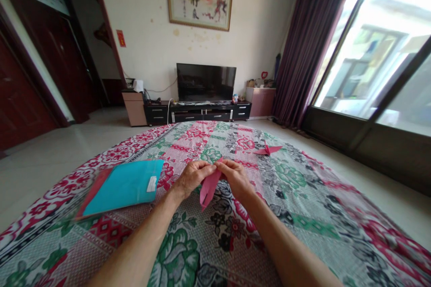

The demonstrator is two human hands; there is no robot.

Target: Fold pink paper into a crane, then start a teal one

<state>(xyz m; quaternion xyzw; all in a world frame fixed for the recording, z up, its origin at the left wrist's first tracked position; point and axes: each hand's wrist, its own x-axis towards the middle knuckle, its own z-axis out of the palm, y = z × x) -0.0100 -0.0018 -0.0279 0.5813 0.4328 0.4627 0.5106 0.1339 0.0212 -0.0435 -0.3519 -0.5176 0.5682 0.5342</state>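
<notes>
A folded pink paper [210, 188], long and narrow with a split lower end, is held up over the patterned tablecloth. My left hand [195, 175] pinches its upper part from the left, thumb and fingers closed. From the other side my right hand [235, 175] grips the same upper end, its thumb almost meeting the left one. The paper's tip is partly covered by the fingers. Farther back on the right lies a pink folded paper crane [267, 150] with its wings spread.
On the left of the table lies a clear packet with blue and red paper sheets [124, 186]. The round table wears a flowered tablecloth [175, 251]. Beyond its far edge stand a low cabinet [158, 113] and a television [206, 83].
</notes>
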